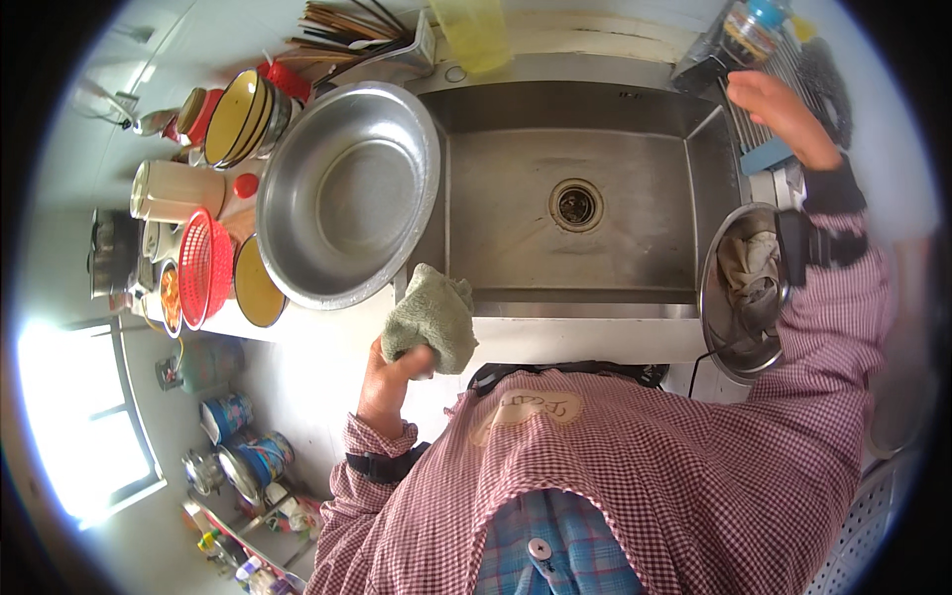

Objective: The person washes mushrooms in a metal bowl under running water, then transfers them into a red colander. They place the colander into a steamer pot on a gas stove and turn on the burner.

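My left hand (398, 379) grips a bunched green terry cloth (431, 316) in front of the sink's near edge. My right hand (788, 115) reaches to the back right, its fingers stretched out and nothing seen in its grasp. It hovers over a slatted rack (736, 123), just short of a clear plastic bottle with a blue cap (751, 33). Between my hands is a stainless steel sink (513, 216) with a round drain (576, 204) and no standing water. A large metal basin (372, 186) rests on the counter at the sink's left.
A metal bowl (718, 312) holding a pale cloth (751, 271) stands under my right forearm. On the left are a red plastic colander (204, 268), stacked yellow bowls (234, 115) and a lidded cream container (178, 190). Chopsticks (349, 33) and a yellow pitcher (472, 33) line the back.
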